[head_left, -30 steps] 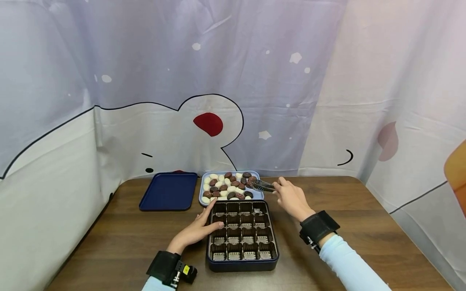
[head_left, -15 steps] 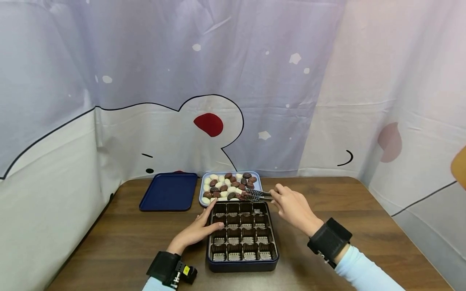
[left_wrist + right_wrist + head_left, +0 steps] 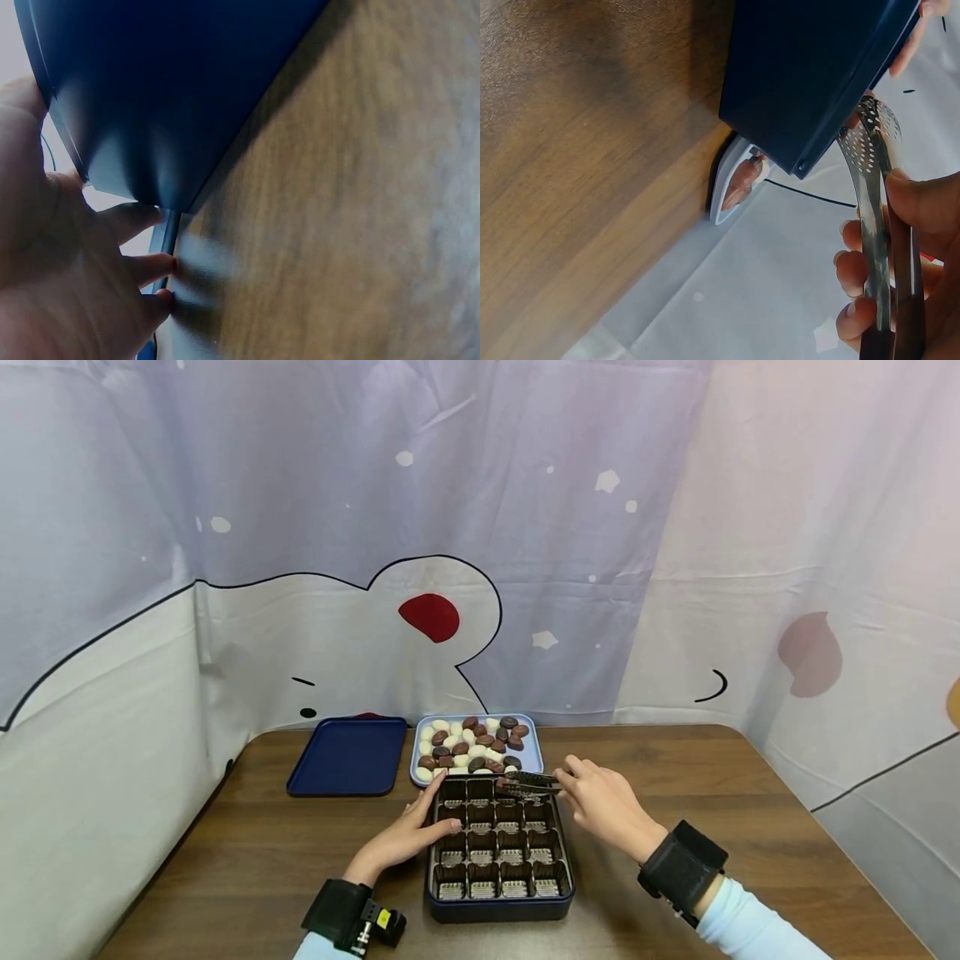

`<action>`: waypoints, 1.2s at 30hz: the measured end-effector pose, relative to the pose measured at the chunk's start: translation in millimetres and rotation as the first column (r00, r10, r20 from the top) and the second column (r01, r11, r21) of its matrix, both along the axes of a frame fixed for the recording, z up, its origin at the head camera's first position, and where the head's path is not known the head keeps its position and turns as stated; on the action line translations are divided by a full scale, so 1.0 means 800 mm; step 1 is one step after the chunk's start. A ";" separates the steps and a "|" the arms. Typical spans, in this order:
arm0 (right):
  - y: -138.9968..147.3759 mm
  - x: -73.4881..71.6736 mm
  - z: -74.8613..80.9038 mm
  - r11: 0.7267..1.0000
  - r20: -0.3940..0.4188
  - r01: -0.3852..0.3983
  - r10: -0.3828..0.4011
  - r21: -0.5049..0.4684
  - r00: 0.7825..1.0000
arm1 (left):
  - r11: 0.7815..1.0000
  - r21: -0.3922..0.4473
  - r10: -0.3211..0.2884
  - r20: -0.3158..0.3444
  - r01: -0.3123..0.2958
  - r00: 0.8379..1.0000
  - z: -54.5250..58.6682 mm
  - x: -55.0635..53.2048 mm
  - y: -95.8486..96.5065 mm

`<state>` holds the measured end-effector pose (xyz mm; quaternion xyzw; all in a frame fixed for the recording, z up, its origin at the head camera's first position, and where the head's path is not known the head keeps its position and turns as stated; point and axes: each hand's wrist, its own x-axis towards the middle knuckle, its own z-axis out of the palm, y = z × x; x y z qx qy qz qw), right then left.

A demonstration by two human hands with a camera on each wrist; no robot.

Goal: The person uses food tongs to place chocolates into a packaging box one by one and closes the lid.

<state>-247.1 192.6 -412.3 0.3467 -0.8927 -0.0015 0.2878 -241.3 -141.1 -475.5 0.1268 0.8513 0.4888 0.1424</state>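
My right hand (image 3: 603, 800) grips perforated metal tongs (image 3: 534, 783) over the back row of a dark blue box (image 3: 501, 908). A brown chocolate (image 3: 853, 121) is caught between the tong heads, just above the box's rim in the right wrist view. The box has a dark divided insert (image 3: 497, 847) of square compartments. My left hand (image 3: 401, 837) rests at the box's left side with fingers spread; its thumb lies over the rim, and its other fingers reach along the far left corner. The tongs partly hide the back right compartments.
Behind the box stands a light blue tray (image 3: 533, 753) of white, brown and dark chocolates. A flat dark blue tray or lid (image 3: 348, 758) lies at the left. A printed curtain (image 3: 570, 635) hangs at the back edge of the wooden table (image 3: 675, 768).
My right hand has moved the tongs from the chocolate tray's right side toward me, over the box's back row, with a brown chocolate now between the heads. My left hand has stayed in place.
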 end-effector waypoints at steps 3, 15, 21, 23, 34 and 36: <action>-0.001 0.000 -0.001 1.000 0.013 0.008 -0.008 -0.007 1.000 | 1.000 0.002 -0.009 -0.007 0.009 1.000 0.001 0.001 0.000; 0.000 -0.008 0.006 0.997 0.055 0.033 -0.029 -0.067 0.998 | 1.000 -0.010 0.010 0.013 -0.010 1.000 0.002 0.000 0.000; 0.001 -0.023 0.016 0.991 0.097 0.076 -0.066 -0.110 0.993 | 1.000 -0.009 0.003 0.004 -0.003 1.000 0.000 0.000 0.000; 0.000 -0.029 0.018 0.990 0.105 0.086 -0.074 -0.114 0.992 | 1.000 -0.008 -0.004 -0.004 0.004 1.000 0.000 -0.001 0.000; -0.010 -0.060 0.008 0.983 0.217 0.150 -0.125 -0.101 0.968 | 1.000 -0.003 -0.006 -0.001 0.006 1.000 -0.001 0.000 -0.002; -0.011 -0.065 0.004 0.984 0.230 0.153 -0.127 -0.096 0.965 | 1.000 -0.003 -0.003 -0.001 0.003 1.000 0.000 0.000 -0.002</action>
